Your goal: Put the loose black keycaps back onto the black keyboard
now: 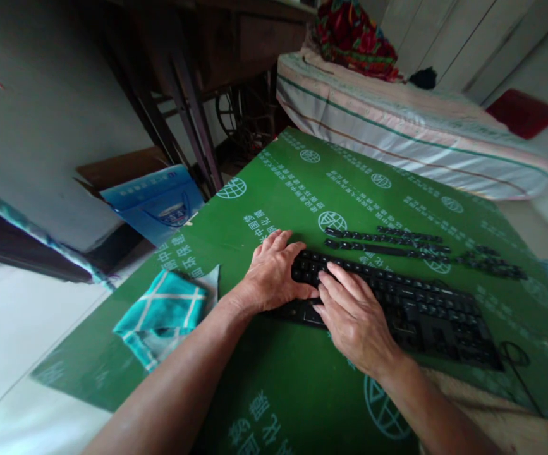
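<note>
A black computer keyboard (425,309) lies at a slant on the green table, with dark gaps among its keys towards the right. My left hand (274,272) grips its left end, thumb on the near side and fingers round the far edge. Over the left keys, my right hand (352,316) has its fingers bent together with the tips down at the keys, close to my left thumb. Whatever may be between those fingertips is hidden. Behind the keyboard, loose black keycaps (387,249) lie in rows, and more keycaps (492,262) are grouped at the right.
A teal checked cloth (172,303) rests on the green table (274,202) left of my forearm. The keyboard's cable (515,354) curls at the right. A blue box (155,199) stands beyond the left edge; a mattress (397,126) lies past the far edge.
</note>
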{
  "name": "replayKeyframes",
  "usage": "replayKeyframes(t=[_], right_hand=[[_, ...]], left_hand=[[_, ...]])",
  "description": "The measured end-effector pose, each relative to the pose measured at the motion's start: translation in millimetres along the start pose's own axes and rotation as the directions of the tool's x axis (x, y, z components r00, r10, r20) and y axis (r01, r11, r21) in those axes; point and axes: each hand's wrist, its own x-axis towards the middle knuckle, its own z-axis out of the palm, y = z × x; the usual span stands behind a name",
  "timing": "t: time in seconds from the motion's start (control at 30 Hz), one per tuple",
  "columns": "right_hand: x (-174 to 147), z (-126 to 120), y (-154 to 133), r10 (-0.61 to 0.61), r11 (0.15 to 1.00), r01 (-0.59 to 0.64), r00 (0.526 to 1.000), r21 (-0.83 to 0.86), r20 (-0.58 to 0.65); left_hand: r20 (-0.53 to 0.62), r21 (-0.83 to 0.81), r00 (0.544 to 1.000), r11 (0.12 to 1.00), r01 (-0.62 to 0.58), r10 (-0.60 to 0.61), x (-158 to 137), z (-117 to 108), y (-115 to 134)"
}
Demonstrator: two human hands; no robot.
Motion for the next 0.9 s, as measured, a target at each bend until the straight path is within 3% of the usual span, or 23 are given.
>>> replayKeyframes(t=[0.43, 0.67, 0.9], right_hand=[[-3, 3, -1, -0.015, 1.0, 0.016, 0.999, -0.01, 0.035], [-8, 5, 2, 0.073, 0.997, -0.07, 0.988, 0.025, -0.133], [-6, 3, 1, 0.021, 0.999, -0.017, 0.996, 0.046, -0.087]], left_hand=[[-0.018, 0.016, 1.0, 1.0, -0.01, 0.01, 1, 3, -2], [-0.015, -0.049, 0.999, 0.998, -0.04, 0.04, 1, 1, -6], [-0.072, -0.077, 0.993, 0.992, -0.095, 0.089, 4, 2, -12]])
